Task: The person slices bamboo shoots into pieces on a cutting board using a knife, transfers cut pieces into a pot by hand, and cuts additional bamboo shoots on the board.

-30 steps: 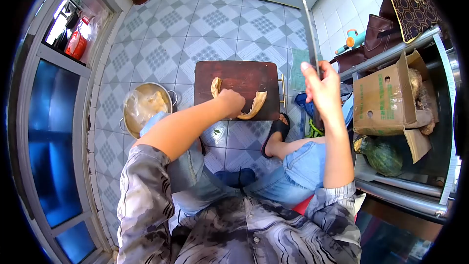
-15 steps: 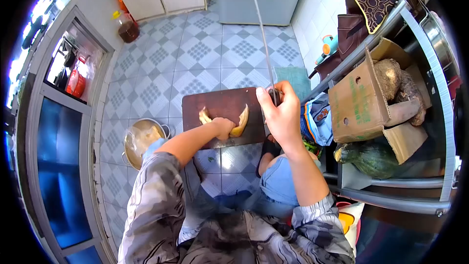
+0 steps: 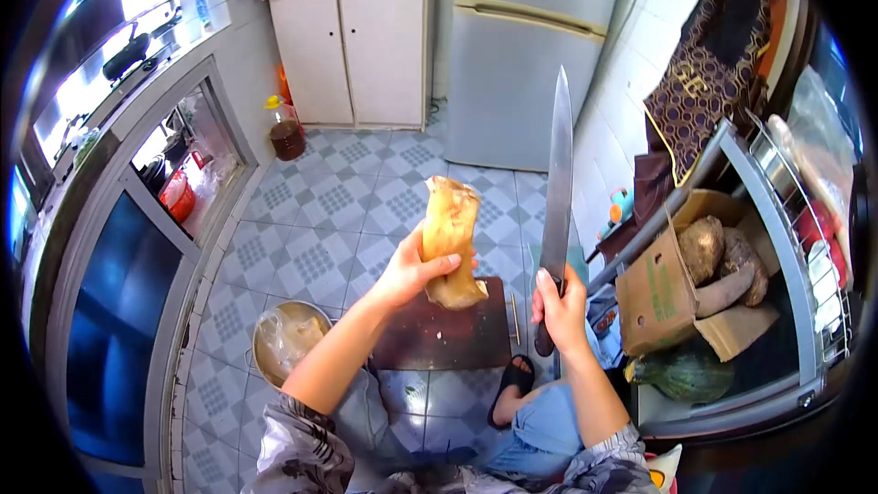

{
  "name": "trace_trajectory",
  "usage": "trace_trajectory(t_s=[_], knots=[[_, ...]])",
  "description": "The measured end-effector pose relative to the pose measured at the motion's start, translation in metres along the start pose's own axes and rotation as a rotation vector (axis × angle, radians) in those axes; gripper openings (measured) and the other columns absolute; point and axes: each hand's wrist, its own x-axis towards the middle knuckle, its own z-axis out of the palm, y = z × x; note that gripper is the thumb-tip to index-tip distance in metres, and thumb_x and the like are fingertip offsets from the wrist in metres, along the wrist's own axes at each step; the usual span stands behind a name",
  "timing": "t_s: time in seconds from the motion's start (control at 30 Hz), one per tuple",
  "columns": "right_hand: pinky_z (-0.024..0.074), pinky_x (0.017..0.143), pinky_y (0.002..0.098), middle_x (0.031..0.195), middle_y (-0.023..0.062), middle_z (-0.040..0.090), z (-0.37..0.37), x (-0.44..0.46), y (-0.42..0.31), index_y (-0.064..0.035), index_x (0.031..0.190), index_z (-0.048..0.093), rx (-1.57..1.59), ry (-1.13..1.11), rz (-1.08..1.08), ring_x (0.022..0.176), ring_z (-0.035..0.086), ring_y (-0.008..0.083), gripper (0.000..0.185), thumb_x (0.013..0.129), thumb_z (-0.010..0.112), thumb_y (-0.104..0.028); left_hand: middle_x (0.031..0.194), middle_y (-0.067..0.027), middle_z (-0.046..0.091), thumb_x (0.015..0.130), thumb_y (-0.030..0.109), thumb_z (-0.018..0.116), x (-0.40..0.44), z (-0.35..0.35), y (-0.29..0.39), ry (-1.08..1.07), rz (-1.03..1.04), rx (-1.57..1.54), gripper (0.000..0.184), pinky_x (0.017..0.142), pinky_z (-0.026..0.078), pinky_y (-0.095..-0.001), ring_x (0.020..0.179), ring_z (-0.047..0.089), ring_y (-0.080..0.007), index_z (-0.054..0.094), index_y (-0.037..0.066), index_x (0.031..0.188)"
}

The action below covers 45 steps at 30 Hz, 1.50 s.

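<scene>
My left hand [image 3: 410,271] is closed round a thick yellowish piece of food [image 3: 450,233], roughly log-shaped with rough, pale ends; its exact kind I cannot make out. It is raised above the dark brown cutting board [image 3: 439,345], which lies on the floor with small pale bits on it. In my right hand [image 3: 561,311] is a long pointed kitchen knife [image 3: 559,178], gripped by its black handle, its blade upright and apart from the food.
Left of the board stands a metal pot [image 3: 262,345] with a plastic bag in it. To the right, a rack holds a cardboard box [image 3: 654,302] of large tubers and a green squash [image 3: 686,377]. A fridge [image 3: 512,82] and white cabinet [image 3: 384,55] stand ahead.
My left hand has lifted from the board and now holds up the yellowish piece. The knife has moved right and its flat side shows. My view has tilted up.
</scene>
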Motion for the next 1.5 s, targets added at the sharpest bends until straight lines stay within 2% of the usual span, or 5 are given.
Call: trace_trajectory(t_s=[0.27,0.37,0.5,0.77,1.5], knots=[[0.0403,0.042,0.024,0.059,0.001,0.051,0.029,0.016,-0.029,-0.0033,0.083,0.05,-0.061,-0.118,-0.056,0.049,0.049,0.0072,0.023,0.09,0.058,-0.023,0.104,-0.012,0.059,0.079,0.01,0.067,-0.01,-0.018,0.006,0.062,0.02,0.022,0.056,0.086,0.048,-0.0379,0.094,0.062,-0.0237,0.037,0.002,0.126],[0.0401,0.045,0.0321,0.058,0.0067,0.053,0.033,0.021,0.0,-0.0026,0.076,0.05,-0.419,0.075,-0.239,0.05,0.053,0.0151,0.027,0.084,0.064,-0.024,0.104,-0.0114,0.059,0.074,0.008,0.07,-0.009,-0.028,0.009,0.009,0.047,0.031,0.061,0.085,0.048,-0.0382,0.092,0.062,-0.0239,0.038,0.002,0.126],[0.0426,0.046,0.0324,0.061,0.0092,0.058,0.033,0.017,-0.007,-0.0063,0.076,0.051,-0.703,0.046,-0.4,0.053,0.059,0.0251,0.022,0.08,0.066,-0.022,0.103,-0.0112,0.059,0.068,0.006,0.073,-0.012,-0.027,0.01,0.069,-0.005,-0.031,0.067,0.085,0.048,-0.0377,0.091,0.062,-0.0229,0.039,0.002,0.126],[0.0429,0.047,0.0331,0.056,0.0024,0.051,0.037,0.017,0.002,-0.0103,0.071,0.049,-0.927,0.077,-0.808,0.05,0.055,0.0204,0.02,0.066,0.069,-0.012,0.106,-0.0071,0.057,0.067,0.005,0.074,-0.017,-0.021,-0.002,0.094,-0.031,-0.013,0.063,0.083,0.048,-0.0323,0.096,0.057,-0.0174,0.042,0.001,0.122],[0.0385,0.05,0.0329,0.059,0.0024,0.048,0.002,0.018,0.008,-0.0104,0.072,0.049,-1.084,0.131,-0.835,0.053,0.052,0.0202,0.019,0.067,0.067,-0.011,0.124,-0.0109,0.05,0.069,0.016,0.078,-0.034,0.004,0.014,-0.036,-0.125,0.217,0.083,0.092,0.046,-0.0381,0.11,0.052,-0.0198,0.03,0.001,0.136]])
